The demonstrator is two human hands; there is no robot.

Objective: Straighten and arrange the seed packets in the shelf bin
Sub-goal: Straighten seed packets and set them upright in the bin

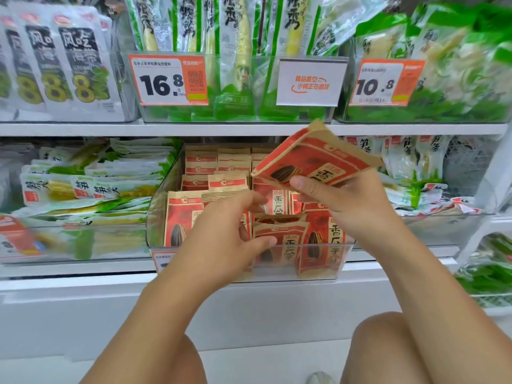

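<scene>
A clear plastic shelf bin (155, 217) on the lower shelf holds several red and tan seed packets (202, 162) standing in rows. My right hand (340, 195) grips one seed packet (318, 156) by its lower edge and holds it tilted above the bin. My left hand (221, 234) reaches into the bin's front, its thumb on the face of a front packet (282, 239) and its fingers behind it. A further front packet (329, 245) stands upright at the right. Part of the front row is hidden by my left hand.
Green and white packets (91, 184) fill the bin to the left, more packets (415, 167) lie to the right. The upper shelf (249, 128) with price tags (169, 79) hangs just above the lifted packet. My knees (388, 350) are below the shelf front.
</scene>
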